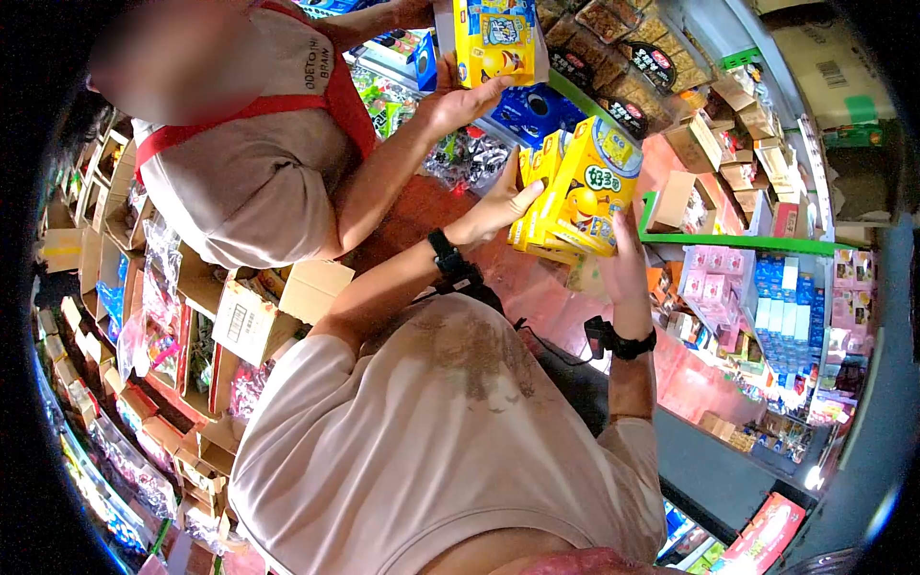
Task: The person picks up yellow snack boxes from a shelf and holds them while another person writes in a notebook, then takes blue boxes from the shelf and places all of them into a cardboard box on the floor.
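Note:
Several yellow snack boxes (589, 196) with a cartoon figure and green-and-white lettering are bunched together in front of my chest. My left hand (503, 203) grips the stack from its left side, thumb laid along the near box. On the other side, my right hand (625, 257) presses against the lower right edge of the front box; its fingers are partly hidden behind it. Close by on the left, a co-worker's hand (458, 107) supports a similar yellow box (494, 48), with the other arm reaching in from above. A dark band sits on each of my wrists.
The co-worker, in a red apron (351, 110), stands close at my left. Shelves with a green edge (738, 243) hold open cartons (685, 203) and pink boxes (711, 273) on the right. Open cardboard boxes (254, 311) of packaged goods line the left. Reddish floor (474, 273) shows between.

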Demonstrator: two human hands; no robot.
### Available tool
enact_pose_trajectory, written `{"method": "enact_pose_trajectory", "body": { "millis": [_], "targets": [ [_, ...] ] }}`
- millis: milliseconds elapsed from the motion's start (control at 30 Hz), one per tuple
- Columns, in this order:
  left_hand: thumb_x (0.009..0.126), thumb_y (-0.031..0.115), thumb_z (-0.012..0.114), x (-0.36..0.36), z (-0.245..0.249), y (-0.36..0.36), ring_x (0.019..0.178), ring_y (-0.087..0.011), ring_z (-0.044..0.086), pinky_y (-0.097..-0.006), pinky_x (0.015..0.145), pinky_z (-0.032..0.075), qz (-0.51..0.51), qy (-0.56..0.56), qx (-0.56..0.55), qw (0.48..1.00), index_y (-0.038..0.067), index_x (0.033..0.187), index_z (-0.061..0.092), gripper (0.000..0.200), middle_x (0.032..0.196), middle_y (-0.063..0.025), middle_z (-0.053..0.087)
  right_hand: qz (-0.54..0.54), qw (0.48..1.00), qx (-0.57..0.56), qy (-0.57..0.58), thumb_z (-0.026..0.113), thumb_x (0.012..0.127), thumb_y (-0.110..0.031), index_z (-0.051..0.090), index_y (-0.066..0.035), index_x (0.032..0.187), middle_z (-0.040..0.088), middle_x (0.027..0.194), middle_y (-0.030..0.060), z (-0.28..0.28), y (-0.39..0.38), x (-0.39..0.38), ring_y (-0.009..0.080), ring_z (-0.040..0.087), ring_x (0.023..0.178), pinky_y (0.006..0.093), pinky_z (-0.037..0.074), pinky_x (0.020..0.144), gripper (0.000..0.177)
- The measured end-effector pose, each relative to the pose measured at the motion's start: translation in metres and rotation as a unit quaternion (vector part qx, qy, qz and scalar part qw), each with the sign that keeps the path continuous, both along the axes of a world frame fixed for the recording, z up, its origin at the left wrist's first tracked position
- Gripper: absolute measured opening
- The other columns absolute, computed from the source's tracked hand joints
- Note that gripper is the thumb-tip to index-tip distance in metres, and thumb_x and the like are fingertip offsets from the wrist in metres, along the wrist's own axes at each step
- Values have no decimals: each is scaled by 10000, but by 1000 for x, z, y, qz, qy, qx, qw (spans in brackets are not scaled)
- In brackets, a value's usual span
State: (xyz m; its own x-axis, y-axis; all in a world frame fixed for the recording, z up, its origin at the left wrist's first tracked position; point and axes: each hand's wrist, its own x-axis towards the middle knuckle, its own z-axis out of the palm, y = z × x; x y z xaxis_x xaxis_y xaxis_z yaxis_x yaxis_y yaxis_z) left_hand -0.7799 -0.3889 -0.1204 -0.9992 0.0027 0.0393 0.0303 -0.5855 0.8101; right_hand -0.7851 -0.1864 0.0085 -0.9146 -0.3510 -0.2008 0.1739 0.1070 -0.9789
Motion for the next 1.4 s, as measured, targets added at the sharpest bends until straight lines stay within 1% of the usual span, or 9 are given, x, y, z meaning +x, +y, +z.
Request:
{"method": "enact_pose_trajectory", "body": {
  "millis": [33, 267, 367, 467, 567, 633, 767, 1067, 1400],
  "targets": [
    [983, 443, 702, 1, 0, -2, 1545, -256, 228, -382, 1238, 258, 0, 0, 1, 1000, -7, 1629, -117, 1136, 1693, -199, 168, 25, 995, 82, 46, 521, 1076, -231, 363, -74, 1576, 501, 1510, 71, -10, 9, -3, 212, 515, 1364, 415, 412, 1133, 547],
    [974, 472, 705, 8, 1, -13, 1539, -256, 238, -378, 1235, 262, 7, -9, -9, 1000, -7, 1631, -102, 1146, 1685, -200, 203, 25, 999, 25, 36, 544, 1065, -210, 405, -34, 1542, 549, 1466, 89, -25, 13, -3, 212, 550, 1327, 396, 424, 1121, 527],
    [965, 506, 701, 12, 5, -16, 1544, -260, 226, -378, 1239, 252, 1, -15, -9, 1000, -6, 1632, -99, 1161, 1687, -201, 198, 54, 993, 43, 94, 533, 1019, 7, 501, 35, 1446, 570, 1447, 168, -51, 35, -9, 262, 541, 1359, 375, 409, 1135, 429],
    [981, 519, 672, 10, -3, -16, 1555, -264, 197, -378, 1248, 230, -6, -3, 8, 1000, -9, 1633, -91, 1134, 1692, -204, 180, 91, 978, 79, 168, 521, 1081, -252, 414, -5, 1529, 556, 1458, 92, -43, 29, -3, 203, 568, 1299, 390, 452, 1096, 523],
    [1013, 488, 635, 8, -10, -20, 1562, -266, 178, -385, 1256, 203, 6, 40, -28, 999, -3, 1635, -93, 1076, 1695, -205, 163, 66, 990, -126, -13, 464, 1104, -317, 384, -9, 1553, 511, 1504, 96, 9, -11, 8, 201, 559, 1307, 394, 430, 1118, 551],
    [998, 565, 599, 18, -8, -28, 1563, -256, 175, -391, 1257, 203, 3, 39, -46, 998, 16, 1645, -66, 1078, 1699, -180, 166, -118, 987, -39, -101, 448, 1114, -385, 336, -3, 1582, 452, 1580, 107, 10, -14, 7, 222, 440, 1446, 370, 361, 1182, 615],
    [952, 673, 585, 32, -5, -35, 1566, -247, 169, -395, 1259, 199, -14, 35, -56, 998, 30, 1652, -50, 1144, 1706, -161, 159, 2, 986, -142, -82, 458, 1104, -403, 338, 3, 1587, 411, 1611, 105, -11, -8, -12, 206, 399, 1471, 387, 293, 1227, 642],
    [913, 650, 683, 45, -2, -38, 1546, -246, 236, -384, 1236, 253, -44, 53, 15, 998, 10, 1642, -85, 1237, 1687, -183, 198, 70, 981, -175, -50, 421, 1119, -329, 373, -59, 1590, 477, 1567, 77, -1, -24, -28, 193, 419, 1455, 370, 294, 1223, 545],
    [910, 717, 596, 60, 4, -41, 1567, -248, 176, -399, 1258, 210, -29, 37, -31, 998, 26, 1648, -67, 1209, 1707, -145, 156, 87, 985, -149, -22, 448, 1111, -308, 429, -73, 1565, 503, 1544, 70, 2, -38, -17, 195, 446, 1432, 370, 316, 1203, 511]
  ]
}}
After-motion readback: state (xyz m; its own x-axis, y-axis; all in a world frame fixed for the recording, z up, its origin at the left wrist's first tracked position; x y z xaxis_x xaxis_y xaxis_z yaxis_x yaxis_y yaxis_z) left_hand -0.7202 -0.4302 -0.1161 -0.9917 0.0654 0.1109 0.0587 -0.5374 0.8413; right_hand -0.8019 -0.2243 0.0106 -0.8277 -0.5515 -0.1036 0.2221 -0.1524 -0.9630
